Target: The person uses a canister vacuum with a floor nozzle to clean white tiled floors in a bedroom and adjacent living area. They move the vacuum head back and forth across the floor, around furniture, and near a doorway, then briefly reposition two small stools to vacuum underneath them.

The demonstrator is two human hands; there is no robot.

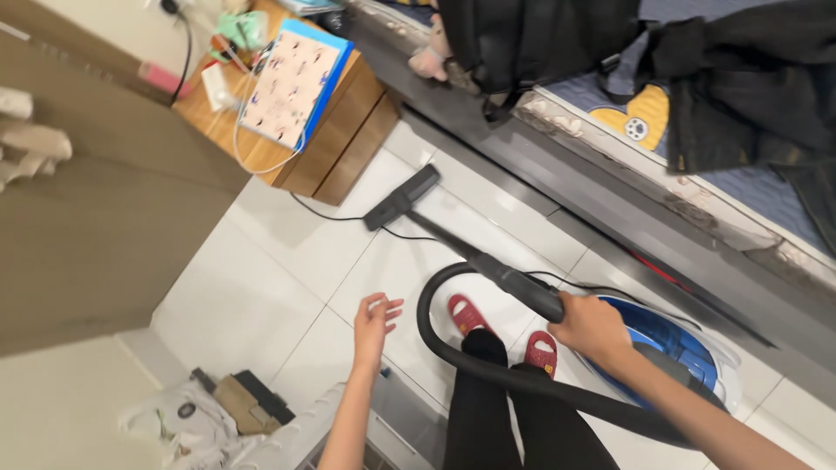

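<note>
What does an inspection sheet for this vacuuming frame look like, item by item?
Surface: white tiled floor, bare around the nozzle.
Job's things: black floor nozzle flat on the tiles; black hose looping to the blue canister vacuum.
Clutter: bags and boxes at lower left.
Grippers: right hand grips the wand; left hand open, holding nothing.
Cables: black cord across the tiles; white cable on the wooden nightstand.
Surroundings: bed with dark clothes; red slippers on the person's feet.
</note>
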